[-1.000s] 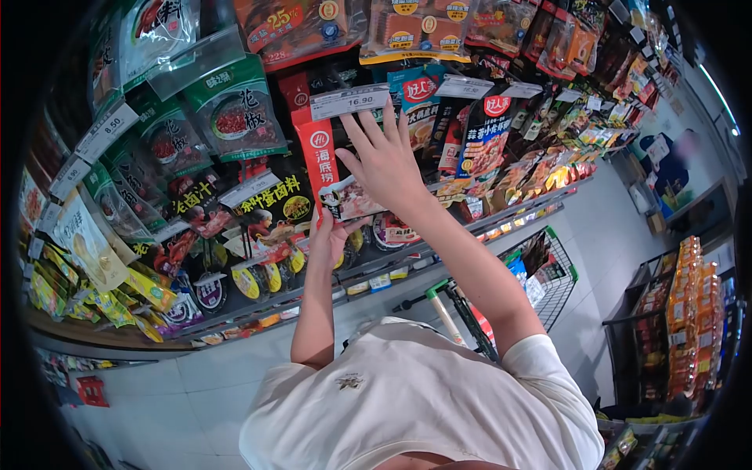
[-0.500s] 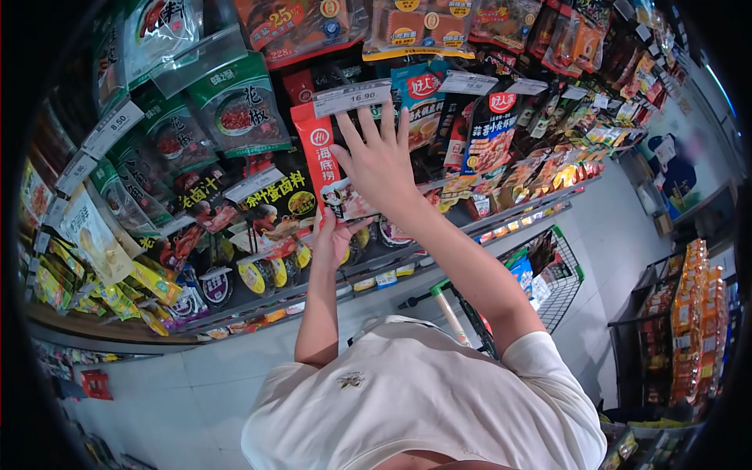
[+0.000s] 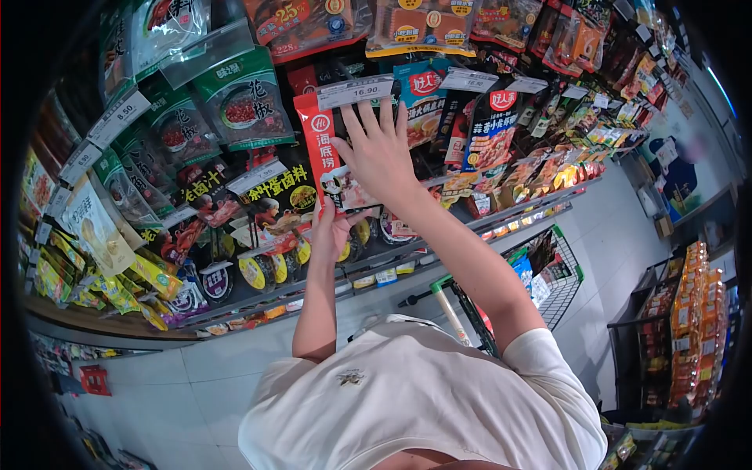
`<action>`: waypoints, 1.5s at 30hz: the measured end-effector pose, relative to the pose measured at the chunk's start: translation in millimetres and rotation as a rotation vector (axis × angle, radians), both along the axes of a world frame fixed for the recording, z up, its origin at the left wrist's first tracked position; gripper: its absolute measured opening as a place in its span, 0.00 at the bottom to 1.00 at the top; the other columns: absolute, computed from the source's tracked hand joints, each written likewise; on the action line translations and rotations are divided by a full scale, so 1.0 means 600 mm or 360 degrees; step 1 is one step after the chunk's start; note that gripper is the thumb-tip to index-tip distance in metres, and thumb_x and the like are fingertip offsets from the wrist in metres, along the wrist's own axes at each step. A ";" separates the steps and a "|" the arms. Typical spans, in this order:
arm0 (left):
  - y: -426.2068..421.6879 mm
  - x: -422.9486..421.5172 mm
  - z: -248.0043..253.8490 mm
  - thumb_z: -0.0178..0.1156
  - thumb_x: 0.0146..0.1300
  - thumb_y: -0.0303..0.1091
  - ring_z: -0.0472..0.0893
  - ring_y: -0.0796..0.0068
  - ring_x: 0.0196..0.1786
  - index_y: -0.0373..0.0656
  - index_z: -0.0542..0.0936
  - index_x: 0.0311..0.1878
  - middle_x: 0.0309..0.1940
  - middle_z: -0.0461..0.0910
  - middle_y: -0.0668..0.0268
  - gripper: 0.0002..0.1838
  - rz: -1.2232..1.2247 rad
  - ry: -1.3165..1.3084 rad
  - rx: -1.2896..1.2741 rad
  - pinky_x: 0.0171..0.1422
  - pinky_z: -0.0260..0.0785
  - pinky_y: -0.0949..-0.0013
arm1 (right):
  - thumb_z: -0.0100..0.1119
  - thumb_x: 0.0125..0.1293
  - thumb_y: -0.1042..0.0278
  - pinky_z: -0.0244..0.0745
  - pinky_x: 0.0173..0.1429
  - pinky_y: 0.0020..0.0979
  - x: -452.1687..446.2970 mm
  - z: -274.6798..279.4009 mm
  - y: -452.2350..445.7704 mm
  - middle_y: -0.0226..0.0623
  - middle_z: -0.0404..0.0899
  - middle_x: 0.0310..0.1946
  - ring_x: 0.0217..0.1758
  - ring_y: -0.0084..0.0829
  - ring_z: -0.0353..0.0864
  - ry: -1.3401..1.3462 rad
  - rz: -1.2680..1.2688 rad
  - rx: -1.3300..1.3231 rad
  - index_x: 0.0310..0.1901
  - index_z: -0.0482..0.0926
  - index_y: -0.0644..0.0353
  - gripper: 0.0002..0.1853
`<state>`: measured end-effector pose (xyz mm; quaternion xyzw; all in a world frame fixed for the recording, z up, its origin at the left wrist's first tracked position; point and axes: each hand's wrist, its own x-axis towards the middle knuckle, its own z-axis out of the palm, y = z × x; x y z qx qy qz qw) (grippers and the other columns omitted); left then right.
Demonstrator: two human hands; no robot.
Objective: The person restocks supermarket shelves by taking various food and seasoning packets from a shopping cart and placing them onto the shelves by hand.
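Pinches the lower edge of the red packet point(image 3: 320, 149) with the left hand point(image 3: 334, 233), grip closed on it. Spreads the right hand point(image 3: 379, 160) open over the packet's right part, fingertips at the 16.90 price tag point(image 3: 355, 92). To the packet's left, black packets point(image 3: 276, 205); to its right, a blue packet point(image 3: 424, 100); farther right, beside the shelf point(image 3: 462, 235), a shopping cart point(image 3: 558, 307).

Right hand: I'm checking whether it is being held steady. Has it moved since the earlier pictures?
No, not noticeably: the right hand still has its spread fingertips by the lower edge and right end of the 16.90 price label.
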<state>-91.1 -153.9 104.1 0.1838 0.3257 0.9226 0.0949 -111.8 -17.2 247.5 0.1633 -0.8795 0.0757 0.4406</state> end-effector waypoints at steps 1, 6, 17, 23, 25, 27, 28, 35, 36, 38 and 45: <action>-0.001 0.000 -0.001 0.43 0.81 0.50 0.77 0.57 0.67 0.44 0.60 0.76 0.69 0.72 0.57 0.28 -0.0003 -0.0009 0.0000 0.67 0.76 0.46 | 0.61 0.70 0.50 0.51 0.75 0.68 -0.002 -0.004 0.000 0.51 0.64 0.71 0.77 0.63 0.54 -0.0017 0.0002 -0.0010 0.72 0.66 0.59 0.34; -0.002 -0.001 -0.007 0.43 0.81 0.49 0.77 0.58 0.67 0.43 0.61 0.75 0.69 0.72 0.57 0.28 -0.0007 -0.0045 0.0017 0.68 0.76 0.47 | 0.59 0.71 0.50 0.55 0.75 0.66 -0.006 -0.017 -0.001 0.52 0.66 0.70 0.77 0.64 0.55 -0.0020 0.0014 -0.0010 0.72 0.66 0.61 0.34; -0.005 -0.013 -0.016 0.44 0.82 0.47 0.69 0.48 0.74 0.40 0.60 0.74 0.73 0.65 0.47 0.27 0.0018 -0.0214 0.0162 0.75 0.68 0.51 | 0.58 0.73 0.51 0.55 0.75 0.66 -0.021 -0.027 0.004 0.56 0.57 0.75 0.78 0.69 0.50 -0.0145 0.0165 -0.0115 0.75 0.64 0.44 0.32; -0.019 0.005 -0.037 0.45 0.81 0.48 0.59 0.50 0.80 0.40 0.55 0.77 0.79 0.54 0.50 0.30 0.0041 -0.0281 0.0223 0.81 0.58 0.51 | 0.58 0.72 0.52 0.50 0.76 0.67 -0.029 -0.038 -0.004 0.58 0.58 0.73 0.78 0.68 0.51 -0.0105 0.0121 -0.0076 0.75 0.65 0.43 0.31; -0.029 0.024 -0.038 0.45 0.81 0.47 0.60 0.51 0.79 0.40 0.53 0.79 0.80 0.54 0.51 0.32 0.0036 -0.0265 0.0200 0.81 0.58 0.52 | 0.59 0.72 0.52 0.49 0.76 0.68 -0.036 -0.044 -0.007 0.58 0.59 0.72 0.77 0.67 0.52 -0.0074 0.0097 -0.0051 0.75 0.66 0.43 0.31; -0.042 0.046 -0.043 0.45 0.81 0.47 0.61 0.51 0.79 0.39 0.53 0.79 0.79 0.56 0.51 0.32 0.0018 -0.0267 0.0121 0.81 0.59 0.52 | 0.59 0.72 0.53 0.49 0.76 0.68 -0.043 -0.047 -0.011 0.57 0.60 0.71 0.77 0.66 0.53 -0.0032 0.0079 -0.0033 0.74 0.66 0.42 0.31; -0.049 0.058 -0.046 0.45 0.81 0.47 0.62 0.52 0.79 0.39 0.54 0.79 0.79 0.57 0.51 0.32 0.0008 -0.0268 0.0080 0.81 0.59 0.52 | 0.60 0.71 0.53 0.49 0.76 0.69 -0.048 -0.049 -0.013 0.56 0.61 0.71 0.76 0.66 0.54 -0.0031 0.0075 -0.0030 0.74 0.67 0.43 0.31; -0.103 0.146 -0.106 0.48 0.80 0.44 0.65 0.49 0.77 0.38 0.58 0.78 0.77 0.61 0.49 0.31 -0.0069 -0.0370 -0.0046 0.80 0.60 0.51 | 0.63 0.67 0.56 0.49 0.75 0.70 -0.077 -0.053 -0.025 0.49 0.65 0.67 0.75 0.59 0.57 0.0038 0.0005 -0.0026 0.68 0.72 0.45 0.28; -0.106 0.156 -0.109 0.48 0.80 0.44 0.65 0.48 0.77 0.38 0.58 0.78 0.77 0.61 0.48 0.30 -0.0075 -0.0384 -0.0048 0.79 0.61 0.50 | 0.63 0.67 0.56 0.49 0.75 0.70 -0.078 -0.053 -0.027 0.48 0.65 0.67 0.75 0.59 0.57 0.0045 -0.0006 -0.0036 0.67 0.72 0.45 0.27; -0.111 0.171 -0.127 0.47 0.81 0.43 0.66 0.46 0.76 0.37 0.57 0.78 0.76 0.61 0.47 0.30 -0.0055 -0.0446 -0.0015 0.79 0.62 0.49 | 0.64 0.66 0.56 0.49 0.75 0.70 -0.084 -0.054 -0.032 0.46 0.67 0.67 0.75 0.58 0.58 0.0044 -0.0032 -0.0059 0.66 0.73 0.45 0.26; -0.095 0.171 -0.127 0.47 0.81 0.41 0.65 0.43 0.76 0.37 0.56 0.78 0.76 0.61 0.45 0.30 -0.0075 -0.0427 -0.0034 0.80 0.60 0.47 | 0.66 0.61 0.59 0.47 0.76 0.71 -0.116 -0.061 -0.031 0.45 0.68 0.67 0.77 0.57 0.58 0.0052 0.0008 -0.0091 0.66 0.73 0.46 0.30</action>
